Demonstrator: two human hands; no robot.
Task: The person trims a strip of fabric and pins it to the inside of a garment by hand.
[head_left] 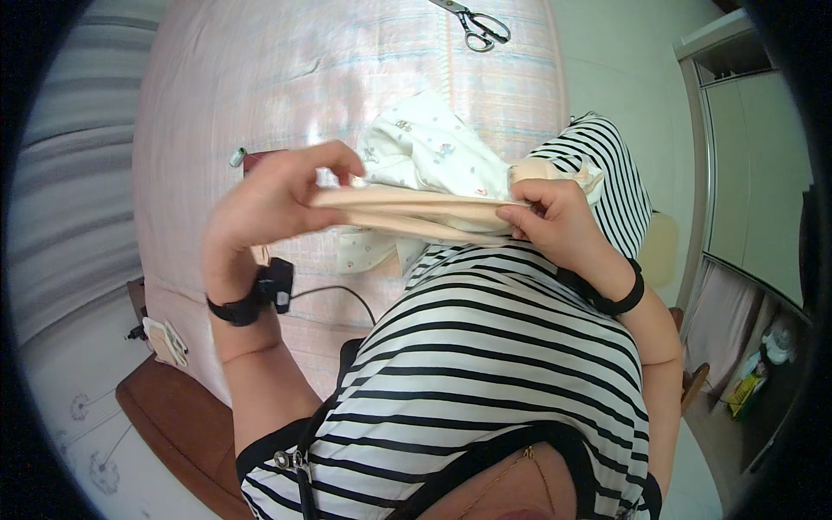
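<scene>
A white printed cloth garment [429, 146] with small animal figures lies over my lap and the bed's edge. Its peach-coloured fabric edge [416, 208] is stretched sideways between my hands. My left hand [286, 188], slightly blurred, pinches one end of the peach fabric between thumb and fingers. At the other end, my right hand [552, 211] grips the fabric with thumb and forefinger. Another bunched peach piece [536, 170] lies just beyond my right hand. What the curled fingers of my right hand cover is hidden.
Metal scissors [481, 29] lie at the far side of the pink patterned bedspread [260, 78]. A small thread spool [238, 156] and a dark red item [257, 159] sit beyond my left hand. A brown chair [175, 422] stands lower left, a cabinet [754, 175] at the right.
</scene>
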